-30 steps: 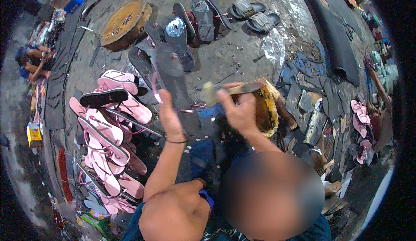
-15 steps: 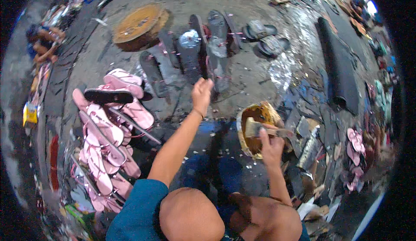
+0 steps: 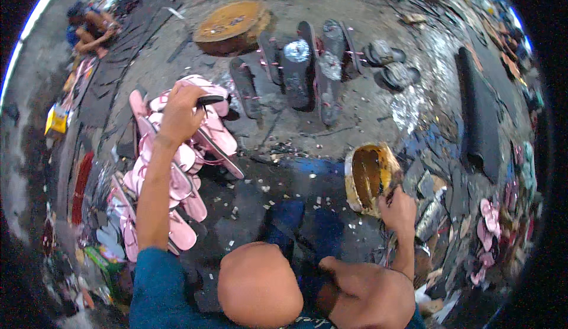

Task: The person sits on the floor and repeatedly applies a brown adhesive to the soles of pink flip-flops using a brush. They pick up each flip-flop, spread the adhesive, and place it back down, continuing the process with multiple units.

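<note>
At the far end of a heap of pink sandals (image 3: 181, 231), my left hand (image 3: 182, 113) closes its fingers round one dark-soled sandal (image 3: 212, 99). The dark edge of that sandal sticks out past my thumb. My right hand (image 3: 398, 209) is closed at the right rim of a pot (image 3: 355, 196) whose inside is coated yellow-brown. It grips a brush (image 3: 389, 196), of which only a dark bit of handle shows; the head is hidden at the pot. Several dark soles (image 3: 297, 83) with pink straps lie in a row ahead, some with shiny wet-looking patches.
A round wooden block (image 3: 231, 24) stands beyond the soles. Two dark slippers (image 3: 397, 76) lie right of them. A rolled black sheet (image 3: 473, 116) and scraps (image 3: 426, 181) are at the right. Another person (image 3: 89, 30) crouches at the far left.
My left hand has moved left from the row of soles to the pink heap and taken hold of a sandal. My right hand has lowered the brush at the pot's right side.
</note>
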`<state>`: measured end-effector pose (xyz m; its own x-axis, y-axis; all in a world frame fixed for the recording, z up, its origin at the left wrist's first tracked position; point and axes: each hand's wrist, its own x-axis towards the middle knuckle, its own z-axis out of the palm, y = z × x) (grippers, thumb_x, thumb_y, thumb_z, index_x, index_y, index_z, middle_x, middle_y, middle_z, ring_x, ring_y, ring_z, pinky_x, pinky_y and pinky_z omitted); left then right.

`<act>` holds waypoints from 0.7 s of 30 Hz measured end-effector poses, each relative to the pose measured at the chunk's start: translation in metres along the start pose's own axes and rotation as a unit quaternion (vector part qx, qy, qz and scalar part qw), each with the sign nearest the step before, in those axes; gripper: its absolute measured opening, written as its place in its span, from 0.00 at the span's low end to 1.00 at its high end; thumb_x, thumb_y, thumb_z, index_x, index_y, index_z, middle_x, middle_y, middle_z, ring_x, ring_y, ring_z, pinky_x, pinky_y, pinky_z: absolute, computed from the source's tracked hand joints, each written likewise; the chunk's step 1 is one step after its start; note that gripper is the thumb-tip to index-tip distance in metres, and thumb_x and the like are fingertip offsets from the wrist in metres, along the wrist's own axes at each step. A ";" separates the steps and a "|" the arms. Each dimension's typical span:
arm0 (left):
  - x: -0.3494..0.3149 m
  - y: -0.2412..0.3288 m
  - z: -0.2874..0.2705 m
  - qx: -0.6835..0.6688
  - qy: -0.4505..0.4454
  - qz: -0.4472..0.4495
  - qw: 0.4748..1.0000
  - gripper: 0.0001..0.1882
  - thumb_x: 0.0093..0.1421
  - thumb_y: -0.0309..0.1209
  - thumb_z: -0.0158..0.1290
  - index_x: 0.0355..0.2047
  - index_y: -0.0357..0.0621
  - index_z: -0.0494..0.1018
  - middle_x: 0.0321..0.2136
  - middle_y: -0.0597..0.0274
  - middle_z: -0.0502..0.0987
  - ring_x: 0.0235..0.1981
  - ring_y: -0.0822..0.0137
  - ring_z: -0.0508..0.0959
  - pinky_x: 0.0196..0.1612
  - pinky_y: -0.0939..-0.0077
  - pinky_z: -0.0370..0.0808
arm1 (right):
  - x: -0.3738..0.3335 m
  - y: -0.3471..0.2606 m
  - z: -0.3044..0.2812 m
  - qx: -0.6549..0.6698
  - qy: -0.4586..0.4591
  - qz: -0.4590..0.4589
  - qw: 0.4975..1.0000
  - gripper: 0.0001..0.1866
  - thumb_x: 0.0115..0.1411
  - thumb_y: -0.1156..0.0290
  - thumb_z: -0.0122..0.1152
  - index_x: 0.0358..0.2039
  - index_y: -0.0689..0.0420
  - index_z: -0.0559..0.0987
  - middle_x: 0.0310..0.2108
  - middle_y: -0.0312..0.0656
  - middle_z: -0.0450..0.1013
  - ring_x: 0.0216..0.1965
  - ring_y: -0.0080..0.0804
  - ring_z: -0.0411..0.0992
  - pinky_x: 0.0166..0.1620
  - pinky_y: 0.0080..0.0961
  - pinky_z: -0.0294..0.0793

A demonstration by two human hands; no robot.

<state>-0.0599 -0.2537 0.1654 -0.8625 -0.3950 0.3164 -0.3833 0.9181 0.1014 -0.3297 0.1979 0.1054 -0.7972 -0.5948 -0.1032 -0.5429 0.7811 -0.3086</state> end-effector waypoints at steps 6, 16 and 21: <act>-0.106 0.132 0.008 -0.411 -0.103 0.061 0.904 0.30 0.29 0.17 0.62 0.37 0.41 0.66 0.51 0.47 0.73 0.51 0.47 0.73 0.54 0.60 0.69 | -0.034 0.001 -0.029 0.050 -0.069 0.029 0.996 0.15 0.52 0.62 0.63 0.34 0.60 0.75 0.27 0.55 0.75 0.31 0.57 0.74 0.36 0.48 0.72; -0.191 0.189 0.122 -0.544 -0.223 -0.308 0.748 0.45 0.51 0.38 0.64 0.64 0.35 0.54 0.63 0.42 0.58 0.66 0.47 0.57 0.67 0.58 0.52 | -0.050 0.003 -0.020 0.442 -0.176 0.053 0.878 0.15 0.61 0.65 0.61 0.42 0.62 0.76 0.37 0.41 0.76 0.39 0.30 0.74 0.45 0.27 0.72; -0.136 0.189 0.186 -0.283 -0.233 -0.192 0.910 0.40 0.57 0.60 0.51 0.64 0.52 0.63 0.69 0.45 0.48 0.71 0.47 0.44 0.69 0.48 0.36 | -0.024 -0.056 0.007 0.609 -0.170 0.097 0.769 0.14 0.64 0.67 0.58 0.47 0.60 0.75 0.39 0.36 0.75 0.41 0.22 0.70 0.48 0.23 0.69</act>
<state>-0.0763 -0.0322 -0.0336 -0.7982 -0.5402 -0.2666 -0.5681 0.5277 0.6315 -0.2781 0.1671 0.1181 -0.6049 -0.6663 -0.4361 0.3922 0.2273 -0.8913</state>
